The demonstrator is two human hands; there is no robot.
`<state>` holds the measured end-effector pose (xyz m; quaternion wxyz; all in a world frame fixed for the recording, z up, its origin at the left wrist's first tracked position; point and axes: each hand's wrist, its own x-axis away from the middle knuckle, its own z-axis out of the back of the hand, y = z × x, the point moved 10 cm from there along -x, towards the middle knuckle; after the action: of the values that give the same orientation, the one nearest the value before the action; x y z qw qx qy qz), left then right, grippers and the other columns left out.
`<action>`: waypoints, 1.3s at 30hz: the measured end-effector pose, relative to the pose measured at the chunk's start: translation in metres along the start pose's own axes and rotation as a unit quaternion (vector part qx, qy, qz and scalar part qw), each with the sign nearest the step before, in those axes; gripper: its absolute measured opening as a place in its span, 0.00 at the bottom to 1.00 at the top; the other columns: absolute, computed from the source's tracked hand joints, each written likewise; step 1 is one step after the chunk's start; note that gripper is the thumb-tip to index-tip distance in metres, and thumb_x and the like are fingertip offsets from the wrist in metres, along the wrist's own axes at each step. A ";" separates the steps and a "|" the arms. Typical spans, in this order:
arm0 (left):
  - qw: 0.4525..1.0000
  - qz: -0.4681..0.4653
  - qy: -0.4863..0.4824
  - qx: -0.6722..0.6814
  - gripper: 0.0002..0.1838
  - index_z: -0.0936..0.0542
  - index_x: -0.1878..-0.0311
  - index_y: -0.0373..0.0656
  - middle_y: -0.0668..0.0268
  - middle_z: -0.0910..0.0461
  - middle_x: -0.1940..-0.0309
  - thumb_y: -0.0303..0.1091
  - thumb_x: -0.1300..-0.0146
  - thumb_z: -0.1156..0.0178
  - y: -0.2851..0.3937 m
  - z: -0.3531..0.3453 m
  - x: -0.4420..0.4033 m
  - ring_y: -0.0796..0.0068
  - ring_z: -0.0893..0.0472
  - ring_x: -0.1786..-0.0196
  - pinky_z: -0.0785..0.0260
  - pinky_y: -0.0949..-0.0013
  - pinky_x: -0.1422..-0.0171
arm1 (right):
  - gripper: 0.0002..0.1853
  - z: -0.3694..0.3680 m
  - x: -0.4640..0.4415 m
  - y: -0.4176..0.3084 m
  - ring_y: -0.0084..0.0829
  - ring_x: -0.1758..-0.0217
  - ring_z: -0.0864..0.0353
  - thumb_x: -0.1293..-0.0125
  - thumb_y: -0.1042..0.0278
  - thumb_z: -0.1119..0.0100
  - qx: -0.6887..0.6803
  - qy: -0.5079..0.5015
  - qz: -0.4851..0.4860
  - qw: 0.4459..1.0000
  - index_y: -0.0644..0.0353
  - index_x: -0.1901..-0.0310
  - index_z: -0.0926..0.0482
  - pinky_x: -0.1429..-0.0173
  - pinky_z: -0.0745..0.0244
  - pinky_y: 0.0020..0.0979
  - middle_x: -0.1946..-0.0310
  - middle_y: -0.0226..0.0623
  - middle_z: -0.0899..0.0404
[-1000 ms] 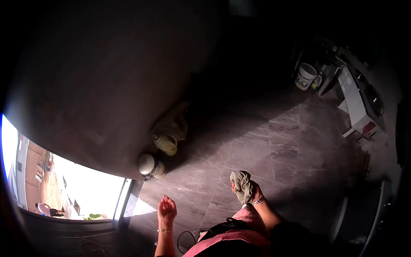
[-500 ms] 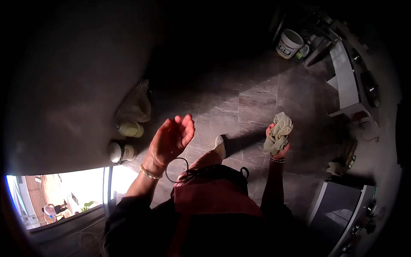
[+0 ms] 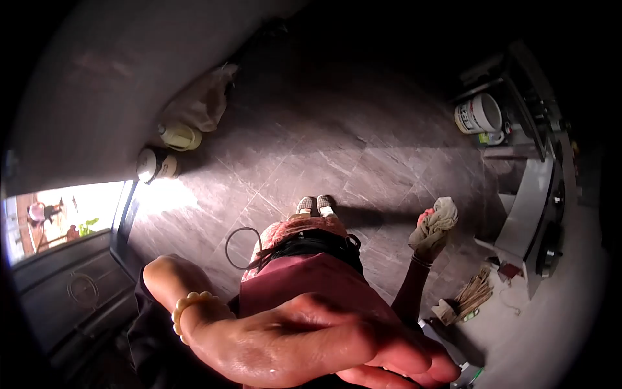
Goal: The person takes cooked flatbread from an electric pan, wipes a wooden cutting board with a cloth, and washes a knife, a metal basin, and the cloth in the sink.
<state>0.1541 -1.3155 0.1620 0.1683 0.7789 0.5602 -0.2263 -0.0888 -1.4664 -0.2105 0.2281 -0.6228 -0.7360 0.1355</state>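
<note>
A crumpled pale cloth (image 3: 443, 217) is gripped in my right hand (image 3: 428, 241), which is held low on the right above the floor. Its reddish fingertips show at the cloth's left edge, and a bracelet circles the wrist. My left hand (image 3: 311, 343) looms large and close to the camera, in front of my dark red apron (image 3: 311, 279). Its skin looks wet, its fingers stretch toward the right, and nothing shows in it. A beaded bracelet (image 3: 184, 316) is on that wrist. Part of the palm is hidden.
A white bucket (image 3: 479, 114) stands by a shelf at upper right. On the left are a pale container (image 3: 180, 137), a lidded tub (image 3: 155, 166) and a sack (image 3: 204, 100) along the wall. A bundle of sticks (image 3: 474, 292) lies at right. Bright doorway at left.
My left hand has come from the left middle to close under the camera, reaching rightward. The view has turned, and both feet now stand side by side. My right hand still holds the cloth.
</note>
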 end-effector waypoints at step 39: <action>0.315 -0.861 0.395 0.059 0.10 0.29 0.71 0.30 0.48 0.27 0.56 0.27 0.37 0.53 0.173 -0.201 0.962 0.57 0.26 0.56 0.27 0.60 0.49 | 0.30 -0.366 0.453 0.790 0.46 0.43 0.34 0.43 0.52 0.51 0.143 -0.333 -0.747 0.558 0.62 0.42 0.37 0.37 0.40 0.45 0.45 0.50 0.34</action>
<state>0.6112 -0.5010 -0.1881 -0.4088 -0.1382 0.9002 0.0588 0.7173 -0.9061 -0.2027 0.0718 0.2798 -0.9322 0.2180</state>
